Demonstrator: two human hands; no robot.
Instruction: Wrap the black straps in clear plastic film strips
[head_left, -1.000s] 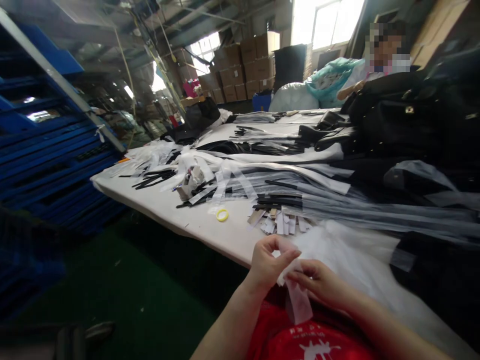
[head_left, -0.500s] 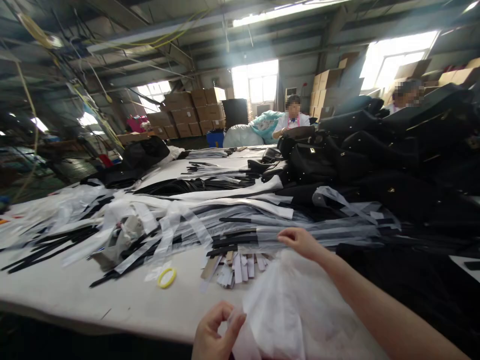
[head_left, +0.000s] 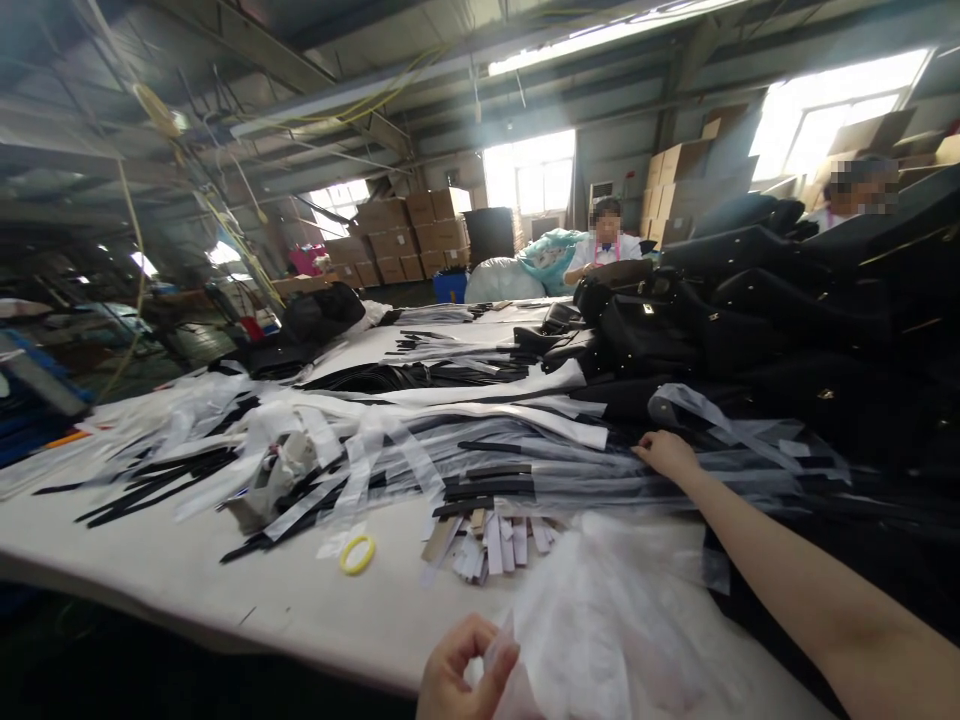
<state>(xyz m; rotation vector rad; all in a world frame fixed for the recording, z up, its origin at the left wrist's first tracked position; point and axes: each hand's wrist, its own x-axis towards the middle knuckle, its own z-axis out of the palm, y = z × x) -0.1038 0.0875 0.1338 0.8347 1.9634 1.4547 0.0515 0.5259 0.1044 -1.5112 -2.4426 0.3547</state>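
Observation:
My left hand [head_left: 466,668] is at the front edge of the table, thumb and fingers pinched on a translucent white plastic bag [head_left: 577,610]. The bag spreads to the right over the tabletop. Farther forward, my right hand [head_left: 669,456] reaches over black straps in clear plastic sleeves [head_left: 577,485]. Its fingers are pressed together; whatever they hold, if anything, is hidden. Between the two hands lies a pile of small white and tan card strips [head_left: 491,545], close to the black strap ends [head_left: 487,487].
A yellow tape ring [head_left: 357,554] lies on the white table [head_left: 315,610]. Beyond it are a grey tape dispenser [head_left: 274,485] and loose plastic strips. Black bags [head_left: 720,310] are heaped at the right. A co-worker [head_left: 606,245] sits across the table, another behind the heap.
My right hand has moved forward and to the right, over the sleeved straps. The left hand keeps its pinch on the plastic bag. The view has turned slightly left.

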